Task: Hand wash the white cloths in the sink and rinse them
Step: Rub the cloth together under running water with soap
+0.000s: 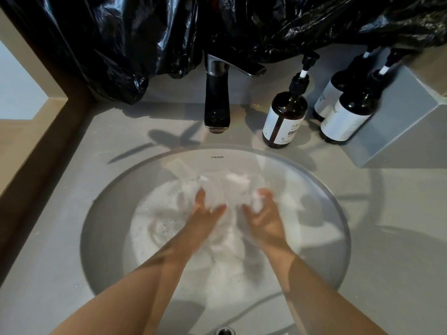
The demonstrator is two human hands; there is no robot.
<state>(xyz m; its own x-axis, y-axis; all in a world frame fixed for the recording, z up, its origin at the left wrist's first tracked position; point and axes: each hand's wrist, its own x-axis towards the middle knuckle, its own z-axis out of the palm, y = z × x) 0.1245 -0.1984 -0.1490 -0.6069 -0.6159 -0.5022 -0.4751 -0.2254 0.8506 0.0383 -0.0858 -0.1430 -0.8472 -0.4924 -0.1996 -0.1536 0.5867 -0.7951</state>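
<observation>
Both hands are down in the sink [106, 213], which sits in the middle of the grey surface [55, 226] and is full of cloudy, soapy water. The white cloths [226, 187] are bunched up in a wet lump toward the far side of the basin, right between the two hands and a bit beyond the fingertips, with more white fabric trailing under the water back toward the near rim.

The left hand [205, 213] has its thumb stuck out to the side, with a fold of cloth caught between thumb and fingers; the fingertips disappear into the fabric, and it's kinda blurry. The right hand [262, 216] is more obvious: fingers curled over, gripping a wad of the cloth from its right side. The hands are close together but not touching, with fabric stretched across the gap.

At the far edge of the surface, a black faucet [216, 102] points at the basin. To its right stands a dark pump bottle [283, 119] with a white label, then two more labelled pump bottles [346, 117] leaning by a grey box [399, 122] in the far right corner. Shiny black plastic sheeting [121, 32] hangs along the whole back. A small metal fitting [225, 331] pokes up at the near edge.
</observation>
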